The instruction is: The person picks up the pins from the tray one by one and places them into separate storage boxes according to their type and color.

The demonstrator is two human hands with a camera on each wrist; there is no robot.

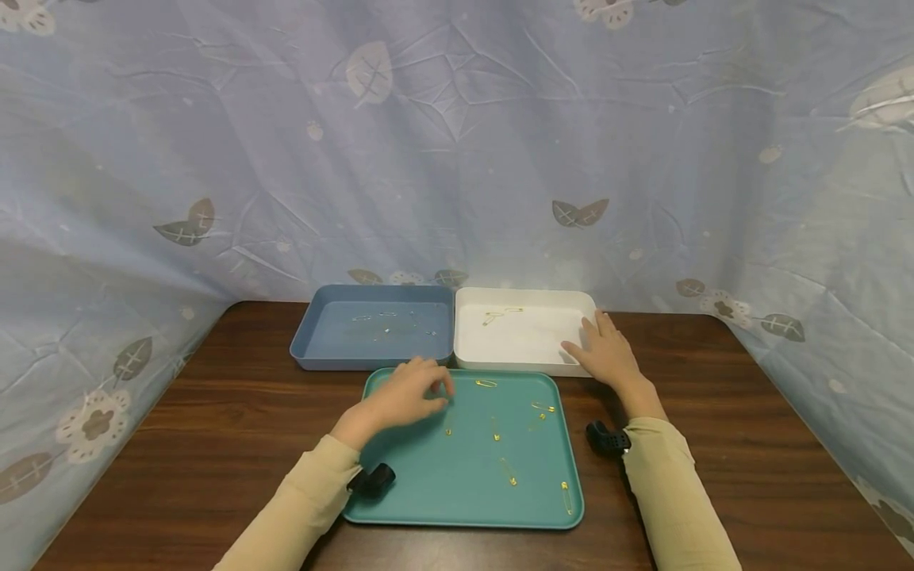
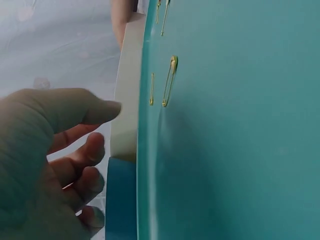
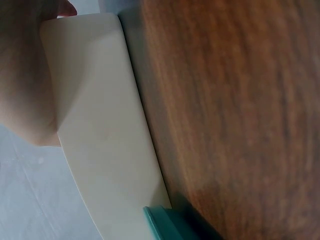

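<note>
My left hand (image 1: 407, 392) hovers over the far left part of a teal tray (image 1: 435, 496). Its fingers are loosely bent with a gap to the thumb, and nothing shows between them. Several gold safety pins lie scattered on this tray, one safety pin (image 1: 448, 432) just right of the hand and another (image 1: 486, 384) near the far rim. My right hand (image 1: 607, 357) rests at the right end of a white tray (image 1: 524, 366), fingers spread, thumb reaching over its near wall. A few gold safety pins (image 1: 514, 309) lie inside the white tray.
A blue tray (image 1: 371, 365) with several small pale pins adjoins the white one on its left. Both stand behind the teal tray on a brown wooden table (image 1: 186, 444). A patterned cloth (image 1: 457, 159) hangs behind the table and along its sides.
</note>
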